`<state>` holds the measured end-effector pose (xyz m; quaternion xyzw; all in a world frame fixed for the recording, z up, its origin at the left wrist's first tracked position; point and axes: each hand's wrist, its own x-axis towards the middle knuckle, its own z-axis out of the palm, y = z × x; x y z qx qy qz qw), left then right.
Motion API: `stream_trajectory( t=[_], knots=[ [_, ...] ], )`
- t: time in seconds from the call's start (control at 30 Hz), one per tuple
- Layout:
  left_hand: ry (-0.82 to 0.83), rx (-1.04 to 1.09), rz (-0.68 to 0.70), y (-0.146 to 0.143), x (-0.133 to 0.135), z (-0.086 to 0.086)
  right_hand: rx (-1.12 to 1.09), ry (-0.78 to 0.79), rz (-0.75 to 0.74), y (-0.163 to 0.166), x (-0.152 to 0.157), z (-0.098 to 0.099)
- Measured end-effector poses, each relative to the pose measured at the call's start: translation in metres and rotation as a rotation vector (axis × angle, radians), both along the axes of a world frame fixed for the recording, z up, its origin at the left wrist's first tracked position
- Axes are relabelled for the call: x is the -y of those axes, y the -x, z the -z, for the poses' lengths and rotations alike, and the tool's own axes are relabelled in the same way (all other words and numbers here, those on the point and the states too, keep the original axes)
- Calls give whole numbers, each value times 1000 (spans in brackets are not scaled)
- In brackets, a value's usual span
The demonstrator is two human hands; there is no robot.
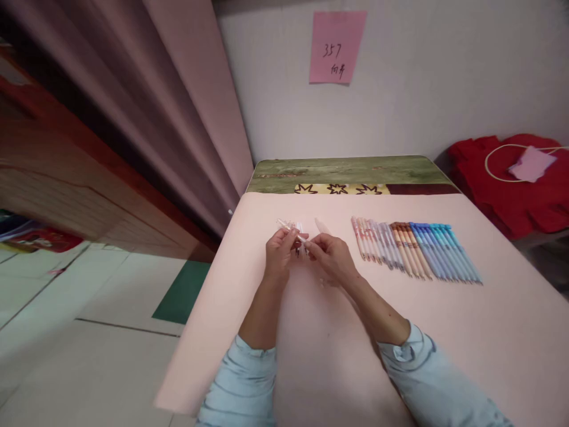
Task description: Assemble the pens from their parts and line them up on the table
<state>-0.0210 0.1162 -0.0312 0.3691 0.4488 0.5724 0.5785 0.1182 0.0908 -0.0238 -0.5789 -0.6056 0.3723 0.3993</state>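
Note:
Close together over the pink tabletop, both hands are at a slim, pale pen. My left hand is closed round its barrel, with the end sticking out to the upper left. Fingertips of my right hand pinch its other, white end; whether that is a separate part I cannot tell. Behind the fingers lie small whitish and dark pieces, mostly hidden. To the right, several pens lie side by side in a row, from pink and lilac through brown to blue and turquoise.
A green wood-patterned surface shows beyond the pink cover. Left of the table hang a mauve curtain and a wooden panel. At the right sits a red cloth with a cord and pink paper. A pink note is on the wall.

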Motion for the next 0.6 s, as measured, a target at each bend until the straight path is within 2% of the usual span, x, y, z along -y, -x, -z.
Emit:
stream_trajectory(
  t=[0.27,0.43,0.6],
  knots=[
    [2,-37,11,1,-1,1,149,41,-53,-1,0,-14],
    [-26,-123,-25,0,0,-6,417,-39,75,0,3,-22],
    [-60,-156,-27,-2,1,-8,446,-77,85,7,7,-22]
  ],
)
